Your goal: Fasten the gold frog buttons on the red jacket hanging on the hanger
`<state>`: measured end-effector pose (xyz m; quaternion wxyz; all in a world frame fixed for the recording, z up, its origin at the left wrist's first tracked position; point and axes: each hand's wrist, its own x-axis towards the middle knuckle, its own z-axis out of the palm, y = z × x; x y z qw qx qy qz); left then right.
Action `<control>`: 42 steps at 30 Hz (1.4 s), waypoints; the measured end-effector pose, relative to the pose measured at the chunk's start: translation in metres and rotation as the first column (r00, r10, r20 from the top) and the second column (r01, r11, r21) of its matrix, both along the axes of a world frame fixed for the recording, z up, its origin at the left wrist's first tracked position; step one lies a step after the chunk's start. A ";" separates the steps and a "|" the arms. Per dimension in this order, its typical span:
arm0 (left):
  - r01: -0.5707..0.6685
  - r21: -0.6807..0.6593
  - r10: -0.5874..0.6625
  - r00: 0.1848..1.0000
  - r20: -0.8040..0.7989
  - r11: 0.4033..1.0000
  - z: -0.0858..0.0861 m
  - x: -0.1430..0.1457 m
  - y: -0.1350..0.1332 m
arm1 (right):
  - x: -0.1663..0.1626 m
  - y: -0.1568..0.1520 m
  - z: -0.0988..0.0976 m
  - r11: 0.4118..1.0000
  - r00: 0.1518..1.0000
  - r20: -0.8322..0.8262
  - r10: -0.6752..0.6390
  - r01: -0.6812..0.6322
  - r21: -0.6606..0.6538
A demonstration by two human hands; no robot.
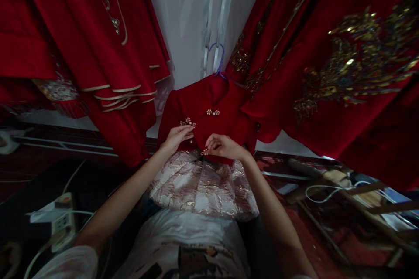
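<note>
A small red jacket (225,96) hangs on a purple hanger (221,59) in front of me, with a pale brocade skirt (203,183) below it. One pearl-beaded clasp (213,113) sits on its upper chest. On the jacket's left part, my left hand (179,136) is closed, its fingertips pinching at a second beaded clasp (187,122). Lower down, the closed fingers of my right hand (224,146) pinch another small beaded clasp (204,152) near the jacket's hem. The fingers partly cover both clasps.
Red garments with pale trim (108,52) hang at left. More red garments with gold sequins (356,61) hang at right. A power strip (63,222) with cables lies at lower left. Wooden stool-like frames (360,209) and a white cord (322,192) are at lower right.
</note>
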<state>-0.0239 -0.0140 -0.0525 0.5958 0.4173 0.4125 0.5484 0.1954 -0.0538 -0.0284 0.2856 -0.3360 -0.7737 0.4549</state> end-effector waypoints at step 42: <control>0.018 -0.146 0.006 0.986 0.166 0.989 -0.002 0.005 0.012 | -0.003 0.000 -0.006 0.999 0.999 0.009 0.031 -0.030 -0.043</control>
